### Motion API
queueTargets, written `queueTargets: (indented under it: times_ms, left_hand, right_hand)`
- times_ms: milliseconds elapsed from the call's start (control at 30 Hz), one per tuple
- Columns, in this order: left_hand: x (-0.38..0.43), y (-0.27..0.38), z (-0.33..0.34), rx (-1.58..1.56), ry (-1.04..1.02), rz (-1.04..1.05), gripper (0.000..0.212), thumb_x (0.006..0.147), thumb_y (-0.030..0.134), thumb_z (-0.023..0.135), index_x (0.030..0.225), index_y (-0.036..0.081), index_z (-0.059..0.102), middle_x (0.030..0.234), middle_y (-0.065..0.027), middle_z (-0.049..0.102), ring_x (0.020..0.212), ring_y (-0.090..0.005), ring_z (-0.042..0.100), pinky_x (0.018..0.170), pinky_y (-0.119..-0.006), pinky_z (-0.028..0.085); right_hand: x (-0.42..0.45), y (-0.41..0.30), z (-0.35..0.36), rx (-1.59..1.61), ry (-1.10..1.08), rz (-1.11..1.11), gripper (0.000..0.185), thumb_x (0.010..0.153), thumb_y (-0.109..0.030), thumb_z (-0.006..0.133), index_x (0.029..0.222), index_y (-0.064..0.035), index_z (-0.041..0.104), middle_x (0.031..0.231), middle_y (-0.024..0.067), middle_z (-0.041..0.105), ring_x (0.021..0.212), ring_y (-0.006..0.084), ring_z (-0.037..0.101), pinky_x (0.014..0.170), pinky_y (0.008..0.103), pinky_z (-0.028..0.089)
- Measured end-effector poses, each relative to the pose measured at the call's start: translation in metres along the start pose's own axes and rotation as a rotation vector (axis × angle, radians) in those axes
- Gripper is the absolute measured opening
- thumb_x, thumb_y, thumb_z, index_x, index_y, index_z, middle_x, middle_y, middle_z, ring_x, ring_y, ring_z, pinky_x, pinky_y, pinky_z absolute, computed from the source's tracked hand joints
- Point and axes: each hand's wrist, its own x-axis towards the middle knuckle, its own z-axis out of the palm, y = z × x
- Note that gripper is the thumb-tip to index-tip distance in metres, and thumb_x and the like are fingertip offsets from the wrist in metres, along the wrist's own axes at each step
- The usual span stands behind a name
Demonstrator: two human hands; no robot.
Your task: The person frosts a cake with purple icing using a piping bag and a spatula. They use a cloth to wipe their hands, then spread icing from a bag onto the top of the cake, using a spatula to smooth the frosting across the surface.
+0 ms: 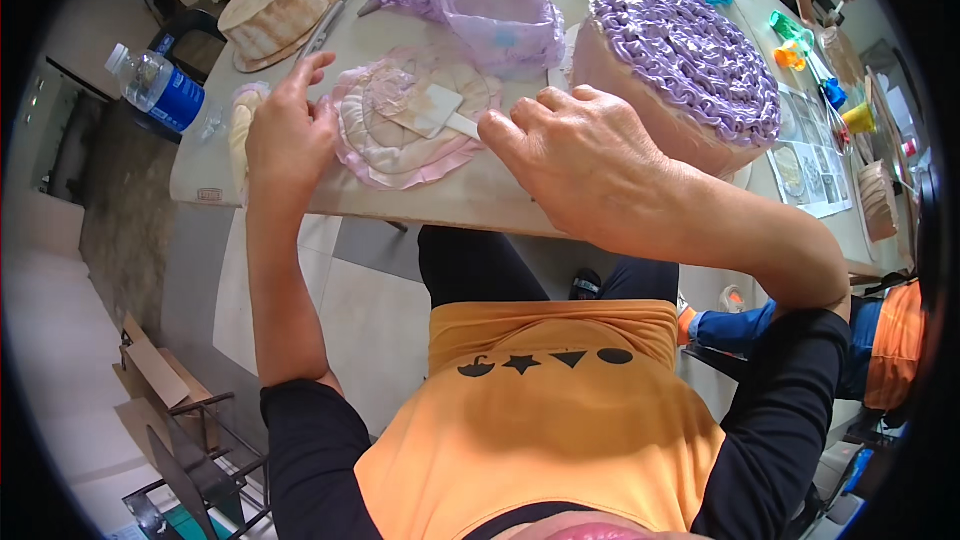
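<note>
My right hand grips the handle of a white spatula, whose flat blade is smeared with pale cream. The blade rests over a round, flat piece with a pink ruffled rim, and a rough pinkish smear lies at its upper left. At the left edge of this piece is my left hand, fingers apart and apparently holding nothing; I cannot tell whether it touches the rim. To the right stands a round cake topped with purple piped swirls. Behind the flat piece lies a purple-tinted piping bag with a metal tip.
A beige-coated round cake form stands at the back left beside a whisk. A water bottle is at the left table edge. Printed picture sheets lie right of the purple cake. Another person's arm is at the far right.
</note>
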Motion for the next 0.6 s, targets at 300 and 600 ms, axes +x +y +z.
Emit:
queueTargets:
  times_ms: [300,600]
  left_hand:
    - [-0.013,-0.007,0.006,-0.084,-0.051,-0.037,0.041,0.079,0.004,0.057,0.120,0.011,0.057,0.094,-0.0118,0.065,0.074,-0.0238,0.064,0.071,-0.036,0.049]
    - [-0.008,-0.015,0.020,-0.122,0.021,0.083,0.044,0.079,-0.002,0.055,0.120,0.011,0.057,0.079,-0.0099,0.060,0.065,-0.0174,0.057,0.063,-0.031,0.047]
  right_hand:
    - [0.011,-0.009,0.009,0.092,-0.231,0.150,0.047,0.071,0.002,0.062,0.115,0.0001,0.045,0.092,0.0147,0.060,0.091,0.0332,0.062,0.075,0.0417,0.050]
    - [0.014,-0.004,-0.016,0.014,-0.192,0.279,0.049,0.074,0.003,0.055,0.121,0.0029,0.044,0.101,0.0192,0.059,0.092,0.0336,0.062,0.075,0.0420,0.052]
